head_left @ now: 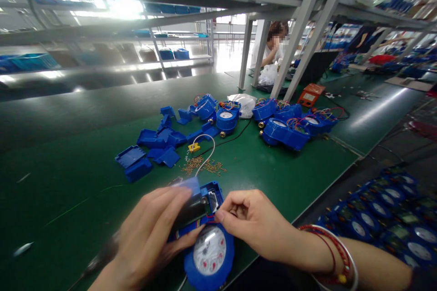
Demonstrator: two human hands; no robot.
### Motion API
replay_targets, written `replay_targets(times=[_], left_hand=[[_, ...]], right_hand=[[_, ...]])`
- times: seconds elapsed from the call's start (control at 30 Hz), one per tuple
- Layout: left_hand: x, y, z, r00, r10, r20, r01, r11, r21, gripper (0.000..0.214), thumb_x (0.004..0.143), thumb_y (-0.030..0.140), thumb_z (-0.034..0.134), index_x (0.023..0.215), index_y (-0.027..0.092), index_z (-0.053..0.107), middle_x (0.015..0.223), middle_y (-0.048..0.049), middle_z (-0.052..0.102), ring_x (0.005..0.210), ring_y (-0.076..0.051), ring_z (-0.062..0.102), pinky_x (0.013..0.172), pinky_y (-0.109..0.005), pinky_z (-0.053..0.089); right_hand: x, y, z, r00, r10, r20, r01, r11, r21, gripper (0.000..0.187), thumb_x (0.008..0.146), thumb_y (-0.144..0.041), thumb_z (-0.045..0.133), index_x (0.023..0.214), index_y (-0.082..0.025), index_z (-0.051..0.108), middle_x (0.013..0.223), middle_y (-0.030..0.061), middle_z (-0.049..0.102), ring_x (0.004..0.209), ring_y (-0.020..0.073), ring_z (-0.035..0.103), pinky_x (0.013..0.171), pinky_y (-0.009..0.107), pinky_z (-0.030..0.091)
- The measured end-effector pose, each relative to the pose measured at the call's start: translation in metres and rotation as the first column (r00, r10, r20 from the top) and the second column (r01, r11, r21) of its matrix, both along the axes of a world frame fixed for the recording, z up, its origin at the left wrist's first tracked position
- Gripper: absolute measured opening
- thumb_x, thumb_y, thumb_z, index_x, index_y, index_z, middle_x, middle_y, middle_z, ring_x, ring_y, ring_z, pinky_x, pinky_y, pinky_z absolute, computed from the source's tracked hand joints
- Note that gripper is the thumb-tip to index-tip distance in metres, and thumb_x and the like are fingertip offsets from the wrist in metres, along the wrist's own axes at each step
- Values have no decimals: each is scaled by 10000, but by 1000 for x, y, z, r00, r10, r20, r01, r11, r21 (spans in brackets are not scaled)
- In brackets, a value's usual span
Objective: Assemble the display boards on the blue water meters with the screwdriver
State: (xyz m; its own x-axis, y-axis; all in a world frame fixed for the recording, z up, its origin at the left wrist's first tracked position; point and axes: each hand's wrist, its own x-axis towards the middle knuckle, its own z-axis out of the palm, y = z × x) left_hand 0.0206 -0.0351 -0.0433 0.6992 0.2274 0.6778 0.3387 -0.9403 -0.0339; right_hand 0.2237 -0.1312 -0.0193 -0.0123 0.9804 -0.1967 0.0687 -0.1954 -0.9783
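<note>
A blue water meter [209, 254] with a round white dial lies at the table's near edge, its box-shaped compartment [213, 187] open and showing wires and a small part inside. My left hand [153, 227] is wrapped over the meter's left side, thumb beside the dial; a blurred blue piece [190, 184] shows at its fingertips. My right hand [247, 218] is closed in a pinch at the compartment's right edge, by thin red wires; whatever sits between its fingertips is hidden. A dark, blurred tool with a cord [102, 254] lies beneath my left wrist. A thin white cable [214, 145] loops up behind the meter.
Loose brass screws [205, 165] lie beyond my hands, beside a small yellow piece [194, 147]. Blue plastic covers [159, 141] are heaped left, more meters [285, 132] right. An orange box [311, 95] stands near the metal shelf legs [307, 36]. Many meters [378, 209] fill the lower right. A person [273, 45] sits opposite.
</note>
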Motion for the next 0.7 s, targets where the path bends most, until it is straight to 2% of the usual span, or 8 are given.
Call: replay_targets(times=[0.17,0.27,0.37,0.5,0.7], left_hand=[[3,1,1,1000,20,17,-18,995,-99,565,732,334,719,1187,72,509,1056,-145,572,942,-245,576,815,-339,471],[2,1,-1,1000,28,-7,-29,981,-190,569,719,329,721,1182,88,495,1064,-132,551,943,-229,569,807,-316,475],[0,3,-7,999,39,-10,-40,951,-306,569,709,327,720,1184,127,479,1069,-106,541,956,-212,562,807,-294,484],[-3,5,-15,999,45,21,-30,888,-459,572,700,309,727,1194,177,471,1096,-81,535,1001,-206,546,845,-289,483],[0,5,-14,997,38,74,14,801,-599,515,705,308,714,1162,227,490,1096,-53,552,995,-202,571,831,-282,511]], right_hand=[[0,8,12,972,-12,234,-37,978,205,136,807,-167,554,678,-134,582,565,-54,452,507,64,374,476,199,284],[0,10,14,954,-30,298,-57,958,282,143,807,-145,560,668,-127,588,593,-47,459,528,61,389,493,195,297],[2,9,9,977,4,214,-59,967,249,133,816,-176,569,695,-125,595,590,-47,450,517,65,373,479,200,286],[7,8,-5,998,68,-19,-65,991,118,179,820,-278,606,738,-119,607,561,-50,446,499,68,353,468,207,269],[12,13,-26,974,99,-206,-76,991,114,235,796,-335,671,788,-101,682,657,19,602,578,87,485,570,232,366]])
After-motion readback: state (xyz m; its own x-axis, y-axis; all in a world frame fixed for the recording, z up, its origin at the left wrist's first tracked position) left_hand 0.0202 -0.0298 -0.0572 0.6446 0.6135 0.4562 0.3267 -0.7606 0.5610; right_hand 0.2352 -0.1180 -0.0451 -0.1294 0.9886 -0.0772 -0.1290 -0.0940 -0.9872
